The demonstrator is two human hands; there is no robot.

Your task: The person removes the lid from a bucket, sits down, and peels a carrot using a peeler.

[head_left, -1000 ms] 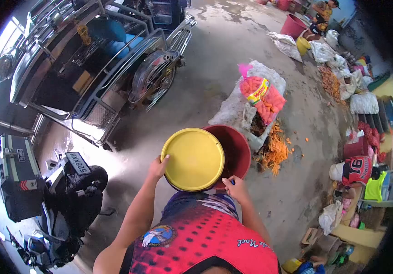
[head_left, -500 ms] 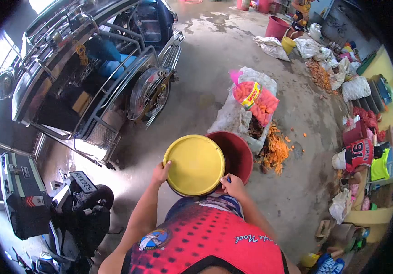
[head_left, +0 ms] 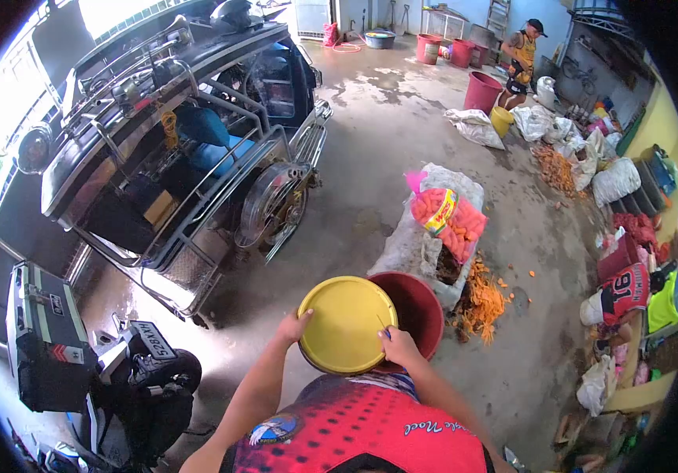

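Where peelings [head_left: 482, 306] litter the floor [head_left: 339, 229], a red tub [head_left: 432, 322] stands; stains [head_left: 378, 91] spread beyond.

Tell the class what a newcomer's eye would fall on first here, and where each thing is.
Probably the bright yellow disc, perhaps a lid, between the left hand and right hand just below centre, overlapping a red tub. Beyond the tub, a bag of orange pieces lies on a pale bundle, with orange shavings on the floor beside it. A large chrome-trimmed vehicle fills the upper left.
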